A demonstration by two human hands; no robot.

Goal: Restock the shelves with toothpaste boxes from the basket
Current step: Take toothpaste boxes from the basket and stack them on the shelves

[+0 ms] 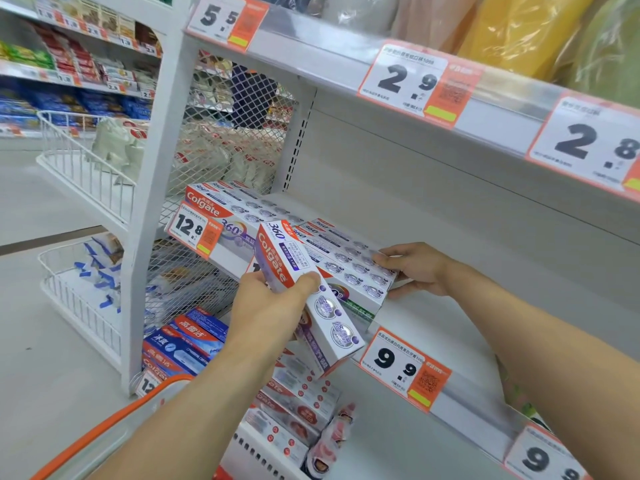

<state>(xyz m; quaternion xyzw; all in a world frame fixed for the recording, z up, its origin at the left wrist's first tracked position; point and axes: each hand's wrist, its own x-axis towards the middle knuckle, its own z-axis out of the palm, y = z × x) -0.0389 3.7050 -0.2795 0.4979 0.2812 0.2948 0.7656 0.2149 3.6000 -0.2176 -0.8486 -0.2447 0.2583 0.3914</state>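
Observation:
My left hand (pixel 266 306) grips a white and purple Colgate toothpaste box (pixel 301 292), holding it tilted in front of the middle shelf (pixel 450 327). My right hand (pixel 412 268) holds the right end of a stack of the same boxes (pixel 346 268) lying on that shelf, fingers on top and thumb under the end. More Colgate boxes (pixel 221 206) lie at the shelf's left end. The basket (pixel 263 455) sits below with several toothpaste boxes (pixel 298 407) in it; its orange handle (pixel 104 427) arcs at lower left.
Price tags (pixel 405 368) hang along the shelf edges. The upper shelf (pixel 346 64) overhangs the hands. The shelf to the right of the stack is bare. Blue toothpaste boxes (pixel 187 341) fill the shelf below. White wire racks (pixel 86 174) stand at the aisle end on the left.

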